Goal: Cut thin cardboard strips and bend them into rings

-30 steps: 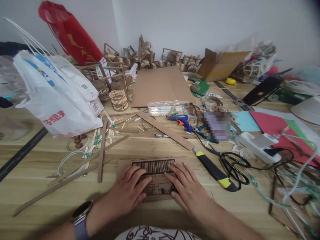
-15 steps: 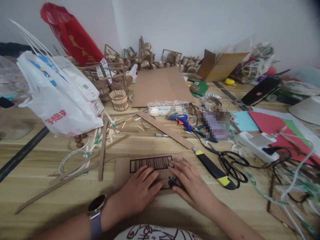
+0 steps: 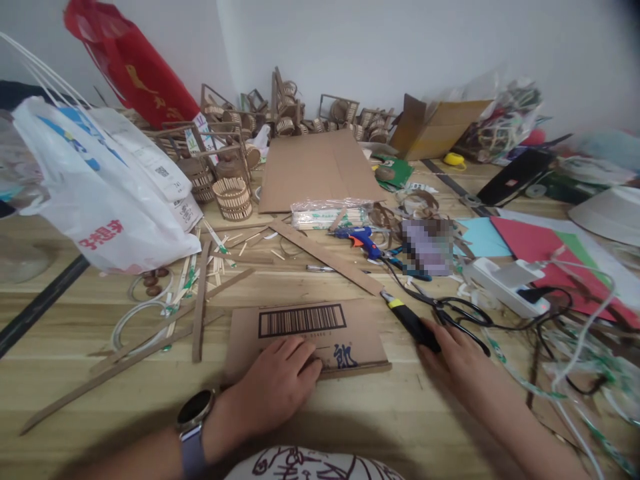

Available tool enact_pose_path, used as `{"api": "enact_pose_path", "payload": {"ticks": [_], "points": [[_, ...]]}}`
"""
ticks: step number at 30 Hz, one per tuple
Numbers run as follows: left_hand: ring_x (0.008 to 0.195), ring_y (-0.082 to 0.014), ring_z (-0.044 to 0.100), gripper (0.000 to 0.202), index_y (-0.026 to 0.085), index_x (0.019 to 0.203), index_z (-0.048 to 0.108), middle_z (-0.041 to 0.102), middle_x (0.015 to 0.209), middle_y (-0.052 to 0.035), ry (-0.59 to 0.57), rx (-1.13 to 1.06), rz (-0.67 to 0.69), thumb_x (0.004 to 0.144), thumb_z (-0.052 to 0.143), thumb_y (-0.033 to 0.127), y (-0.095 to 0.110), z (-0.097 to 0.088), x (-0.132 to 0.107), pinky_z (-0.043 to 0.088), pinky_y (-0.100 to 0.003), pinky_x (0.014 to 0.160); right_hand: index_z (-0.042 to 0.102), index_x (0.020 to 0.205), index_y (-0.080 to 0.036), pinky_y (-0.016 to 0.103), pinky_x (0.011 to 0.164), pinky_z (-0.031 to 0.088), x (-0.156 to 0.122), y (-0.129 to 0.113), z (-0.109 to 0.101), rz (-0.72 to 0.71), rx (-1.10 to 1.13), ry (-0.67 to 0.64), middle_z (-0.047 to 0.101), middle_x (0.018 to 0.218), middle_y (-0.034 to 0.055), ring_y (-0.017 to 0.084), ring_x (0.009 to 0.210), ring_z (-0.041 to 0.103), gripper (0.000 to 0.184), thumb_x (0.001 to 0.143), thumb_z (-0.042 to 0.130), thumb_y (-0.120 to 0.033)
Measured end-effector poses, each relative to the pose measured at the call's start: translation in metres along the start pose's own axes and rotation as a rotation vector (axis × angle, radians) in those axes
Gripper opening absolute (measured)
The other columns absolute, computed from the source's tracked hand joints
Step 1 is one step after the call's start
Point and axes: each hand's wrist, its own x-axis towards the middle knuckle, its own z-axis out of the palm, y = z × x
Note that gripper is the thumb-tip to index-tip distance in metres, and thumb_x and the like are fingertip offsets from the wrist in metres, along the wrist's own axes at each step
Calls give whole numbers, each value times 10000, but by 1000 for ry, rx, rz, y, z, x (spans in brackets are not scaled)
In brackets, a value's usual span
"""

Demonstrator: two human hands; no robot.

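A flat piece of cardboard (image 3: 365, 327) with a printed barcode and blue lettering lies in front of me. My left hand (image 3: 280, 373) rests palm down on its lower edge, fingers stretched out. To the right, my right hand (image 3: 450, 353) is closed over the rear of a black and yellow utility knife (image 3: 406, 321), which lies on the table. The knife's tip meets the end of a long cardboard strip (image 3: 325, 257). Black-handled scissors (image 3: 463, 313) lie just beyond my right hand.
A blue glue gun (image 3: 367, 241) and a power strip (image 3: 505, 287) with cables are on the right. Thin cardboard strips (image 3: 201, 307) and a white plastic bag (image 3: 110, 200) lie left. Small slatted buckets (image 3: 233, 198) and a large cardboard sheet (image 3: 315, 167) stand farther back.
My right hand has left the cardboard and moved right onto the utility knife's handle. My left hand stays on the cardboard. The whole view has shifted slightly.
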Motion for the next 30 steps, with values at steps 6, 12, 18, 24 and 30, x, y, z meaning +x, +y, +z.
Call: {"api": "enact_pose_path", "payload": {"ticks": [6,12,18,24,30], "points": [[985,-253,569,91,161,1031,620,619,1061,-96,0,11,-11,964,563,182,4,3,0,528,-405,846,643,1151,-219,359,568,597,-15,-6,-22,298,485,19,750,812,76,254,682,720,335,955,469,-429],[989,-257,567,84,161,1022,618,623,1088,-92,-24,22,-20,944,595,179,4,3,0,534,-405,848,683,1167,-217,367,662,601,-20,-45,-49,600,1268,-363,753,942,118,231,743,701,477,871,621,-585],[1011,-258,560,98,164,1044,611,623,1116,-97,-12,18,-18,947,598,166,4,6,-2,521,-404,867,683,1071,-209,267,513,459,-18,-70,-49,697,1439,-301,697,900,80,126,572,517,361,883,642,-515],[1015,-254,556,103,160,1060,613,622,1102,-94,-13,29,-11,973,558,166,5,5,-1,508,-401,869,653,876,-205,207,451,358,-18,-72,-45,775,1523,-266,622,753,18,83,519,433,344,821,720,-538],[1001,-262,551,119,166,1056,608,620,1105,-89,-39,34,-6,964,603,241,5,2,0,513,-409,853,579,748,-193,167,371,240,-17,-66,-37,913,1532,-318,604,607,-8,35,401,351,523,670,794,-663]]}}
